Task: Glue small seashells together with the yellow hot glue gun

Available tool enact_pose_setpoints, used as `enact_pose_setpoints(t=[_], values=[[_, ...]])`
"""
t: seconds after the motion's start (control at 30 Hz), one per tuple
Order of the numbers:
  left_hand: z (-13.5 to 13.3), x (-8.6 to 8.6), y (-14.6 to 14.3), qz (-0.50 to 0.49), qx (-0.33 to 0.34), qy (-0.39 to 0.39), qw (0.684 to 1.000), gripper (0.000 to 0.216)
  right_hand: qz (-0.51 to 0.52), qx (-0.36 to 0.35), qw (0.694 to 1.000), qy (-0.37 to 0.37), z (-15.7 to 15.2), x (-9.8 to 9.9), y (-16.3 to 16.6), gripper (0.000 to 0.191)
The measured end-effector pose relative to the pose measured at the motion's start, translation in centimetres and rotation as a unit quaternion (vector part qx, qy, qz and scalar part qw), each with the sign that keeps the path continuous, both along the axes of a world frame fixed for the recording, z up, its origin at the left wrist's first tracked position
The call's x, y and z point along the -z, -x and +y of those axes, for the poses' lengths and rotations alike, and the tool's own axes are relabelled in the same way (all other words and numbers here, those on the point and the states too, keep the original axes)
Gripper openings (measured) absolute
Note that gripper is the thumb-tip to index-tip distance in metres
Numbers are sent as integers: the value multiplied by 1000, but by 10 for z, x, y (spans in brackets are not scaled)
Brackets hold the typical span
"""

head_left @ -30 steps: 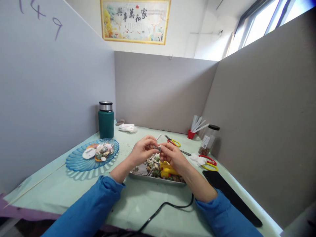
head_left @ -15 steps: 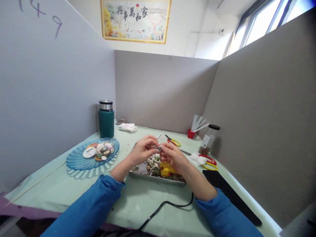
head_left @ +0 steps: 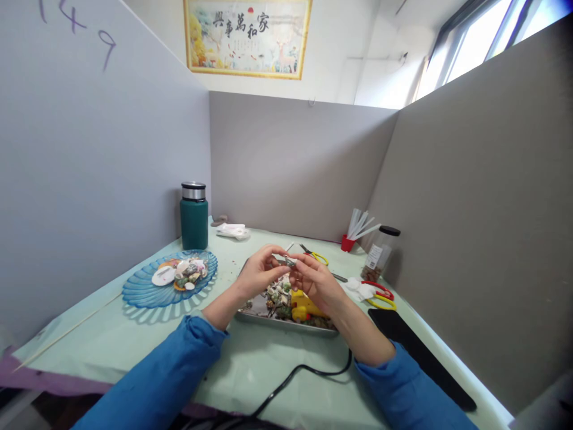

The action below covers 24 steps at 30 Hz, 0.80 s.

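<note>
Between the fingertips of both hands is a small grey-and-white shell [head_left: 290,261], held over a metal tray. My left hand [head_left: 263,272] pinches it from the left with thumb and fingers. From the right, my right hand [head_left: 316,280] grips the same shell with closed fingers. Below lies the tray [head_left: 286,326], its back part hidden by my hands. It contains several small shells [head_left: 278,295] and a yellow tool [head_left: 304,306] that looks like a glue gun, partly covered by my right hand.
At left, a blue scalloped plate [head_left: 136,291] bears shells, near a green bottle [head_left: 194,224]. Rightward are red-and-yellow scissors [head_left: 384,297], a clear jar [head_left: 377,257], a red cup of white sticks [head_left: 348,243] and a black slab [head_left: 418,355]. A black cable [head_left: 308,368] crosses the front.
The shell has been turned between my fingers and shows more now. My fingers have shifted slightly around it; the tray and plate stay in place.
</note>
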State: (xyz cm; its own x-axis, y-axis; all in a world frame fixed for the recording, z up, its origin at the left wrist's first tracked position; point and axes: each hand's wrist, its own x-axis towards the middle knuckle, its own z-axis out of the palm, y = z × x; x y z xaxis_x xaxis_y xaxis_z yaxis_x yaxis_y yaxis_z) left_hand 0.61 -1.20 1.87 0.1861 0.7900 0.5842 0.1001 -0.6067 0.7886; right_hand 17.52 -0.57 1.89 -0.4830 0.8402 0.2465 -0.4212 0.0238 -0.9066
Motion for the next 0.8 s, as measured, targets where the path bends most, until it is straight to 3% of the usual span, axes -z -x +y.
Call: enact_pose_setpoints(t=[0.23,0.5,0.8], values=[[1,3,-1,-51,37,57,996,32,-12,11,1000,-15,-1,2,1,32],[0,0,0,-64,23,61,996,31,-28,46,998,-40,1,4,2,32],[2,5,0,-40,18,104,994,40,-71,116,981,-135,3,6,4,30]])
